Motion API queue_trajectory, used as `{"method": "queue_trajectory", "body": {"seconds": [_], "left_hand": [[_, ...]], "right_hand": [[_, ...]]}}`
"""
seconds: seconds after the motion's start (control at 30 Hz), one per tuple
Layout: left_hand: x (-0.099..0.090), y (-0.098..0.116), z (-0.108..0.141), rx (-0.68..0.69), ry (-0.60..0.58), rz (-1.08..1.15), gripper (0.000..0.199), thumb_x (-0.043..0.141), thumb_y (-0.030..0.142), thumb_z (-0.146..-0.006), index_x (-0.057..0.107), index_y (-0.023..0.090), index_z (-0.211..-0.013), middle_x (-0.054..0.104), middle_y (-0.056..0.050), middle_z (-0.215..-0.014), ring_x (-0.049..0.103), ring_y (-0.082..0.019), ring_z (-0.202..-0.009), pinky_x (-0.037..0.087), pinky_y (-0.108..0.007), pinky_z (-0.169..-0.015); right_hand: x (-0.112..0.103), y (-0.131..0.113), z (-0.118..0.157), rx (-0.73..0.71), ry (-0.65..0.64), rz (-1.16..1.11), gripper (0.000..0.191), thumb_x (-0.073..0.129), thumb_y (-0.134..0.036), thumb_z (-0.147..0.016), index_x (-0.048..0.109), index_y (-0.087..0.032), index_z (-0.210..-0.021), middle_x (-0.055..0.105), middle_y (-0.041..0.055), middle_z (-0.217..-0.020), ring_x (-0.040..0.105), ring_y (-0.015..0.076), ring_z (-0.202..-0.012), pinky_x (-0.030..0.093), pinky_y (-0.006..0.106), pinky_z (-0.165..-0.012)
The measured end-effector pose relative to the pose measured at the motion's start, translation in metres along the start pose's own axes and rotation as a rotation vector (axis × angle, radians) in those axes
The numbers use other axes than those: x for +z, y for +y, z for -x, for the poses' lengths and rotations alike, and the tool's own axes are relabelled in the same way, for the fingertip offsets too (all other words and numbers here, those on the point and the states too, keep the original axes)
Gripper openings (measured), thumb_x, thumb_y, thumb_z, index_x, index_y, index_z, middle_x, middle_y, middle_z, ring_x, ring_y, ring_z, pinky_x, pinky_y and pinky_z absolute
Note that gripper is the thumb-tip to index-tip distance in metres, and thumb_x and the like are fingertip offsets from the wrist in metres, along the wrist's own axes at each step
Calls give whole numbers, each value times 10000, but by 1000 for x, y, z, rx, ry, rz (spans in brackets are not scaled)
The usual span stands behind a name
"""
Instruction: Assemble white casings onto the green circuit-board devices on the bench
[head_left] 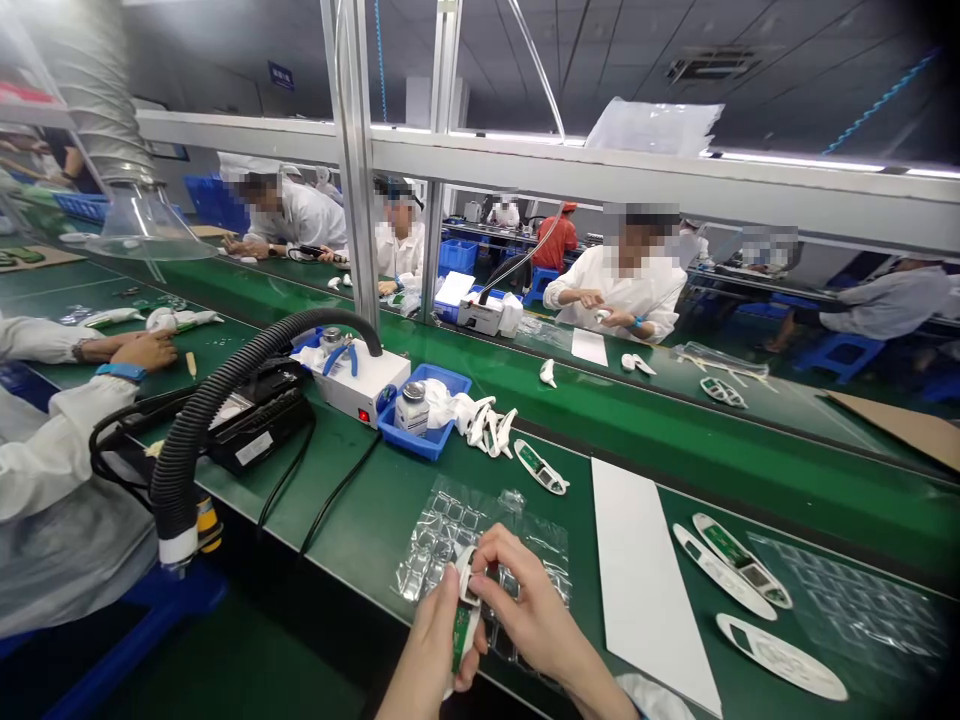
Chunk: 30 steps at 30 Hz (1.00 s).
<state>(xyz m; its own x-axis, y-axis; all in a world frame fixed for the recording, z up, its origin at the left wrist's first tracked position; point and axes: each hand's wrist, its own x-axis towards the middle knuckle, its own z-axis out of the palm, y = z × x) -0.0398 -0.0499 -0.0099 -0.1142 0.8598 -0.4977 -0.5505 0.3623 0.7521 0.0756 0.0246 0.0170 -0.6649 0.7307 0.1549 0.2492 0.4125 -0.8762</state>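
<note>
My left hand (431, 635) is wrapped round a white plastic housing (471, 622) with a green circuit board in it, held above the near table edge. At the housing's upper end my right hand (517, 590) has its thumb and fingers pinched together. What sits between those fingertips is hidden. Under both hands lies a clear plastic blister tray (439, 530) with square pockets. Beyond it a similar open housing with a green board (541, 467) rests on the green table.
Right of my hands lies a white sheet (649, 580). Further right are housing shells (780, 655) and another blister tray (862, 610). A blue bin (420, 445) holds a bottle. A black hose (225, 370) arches on the left, near a co-worker's hand (150, 350).
</note>
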Motion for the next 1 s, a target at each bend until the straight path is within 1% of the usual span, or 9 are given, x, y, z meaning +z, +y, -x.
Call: {"method": "queue_trajectory", "body": {"seconds": [0.2, 0.37, 0.43, 0.5, 0.57, 0.7, 0.8, 0.87, 1.0], "left_hand": [[-3, -6, 0, 41, -1, -150, 625, 444, 762, -740, 569, 154, -665, 530, 13, -511, 401, -66, -383, 227, -190, -380], [-4, -5, -2, -12, 9, 0, 585, 466, 724, -765, 551, 158, -644, 494, 29, -445, 352, -60, -347, 182, -189, -369], [-6, -2, -3, -39, -4, 69, 559, 494, 710, -763, 537, 163, -658, 511, 30, -465, 352, -51, -353, 184, -181, -372], [-9, 1, -5, -85, -5, 107, 535, 531, 702, -747, 544, 167, -730, 560, 20, -515, 366, -47, -365, 207, -174, -376], [-13, 3, -5, -122, 11, 125, 550, 546, 707, -732, 558, 169, -842, 590, 12, -544, 376, -51, -373, 226, -172, -377], [-20, -1, -5, -140, -7, 122, 632, 488, 744, -739, 567, 152, -948, 595, 2, -550, 378, -55, -376, 244, -177, -373], [-23, -5, -4, -105, -44, 80, 657, 478, 764, -724, 557, 150, -947, 596, 0, -576, 380, -59, -387, 284, -192, -381], [-23, -7, -3, -60, -60, 51, 663, 629, 712, -658, 546, 151, -1000, 585, 20, -592, 411, -68, -421, 334, -203, -411], [-24, -6, 2, 8, -43, 54, 819, 797, 578, -575, 467, 140, -1183, 599, 22, -651, 480, -94, -499, 418, -223, -484]], "right_hand": [[0, -1, 8, -86, -38, 150, 171, 387, -127, -951, 462, -232, -839, 487, 1, -900, 485, 171, -862, 327, 358, -854], [5, -9, 19, -286, 21, 196, 199, 295, -93, -948, 399, -228, -846, 493, 10, -847, 479, 173, -815, 347, 370, -830], [-2, -3, 8, -234, 135, 188, 165, 310, -135, -952, 393, -228, -844, 503, 7, -827, 500, 170, -793, 372, 357, -820], [-15, 15, -14, -79, 250, 260, 148, 334, -185, -946, 398, -225, -819, 510, 8, -793, 516, 170, -744, 410, 315, -729], [-28, 41, -39, 73, 257, 385, 134, 383, -183, -905, 412, -221, -780, 508, -4, -719, 513, 167, -655, 412, 281, -617], [-38, 83, -66, 111, 239, 507, 133, 456, -87, -784, 467, -209, -734, 516, 3, -716, 529, 179, -657, 400, 283, -615], [-37, 91, -64, 105, 260, 586, 119, 461, -104, -800, 521, -205, -821, 538, 50, -889, 550, 197, -742, 421, 300, -654], [-41, 90, -58, 109, 292, 625, 103, 452, -152, -842, 533, -205, -875, 542, 70, -947, 563, 217, -818, 442, 319, -708], [-75, 91, -34, 161, 366, 697, 128, 415, -234, -902, 536, -198, -922, 580, 79, -940, 574, 224, -888, 463, 328, -786]]}}
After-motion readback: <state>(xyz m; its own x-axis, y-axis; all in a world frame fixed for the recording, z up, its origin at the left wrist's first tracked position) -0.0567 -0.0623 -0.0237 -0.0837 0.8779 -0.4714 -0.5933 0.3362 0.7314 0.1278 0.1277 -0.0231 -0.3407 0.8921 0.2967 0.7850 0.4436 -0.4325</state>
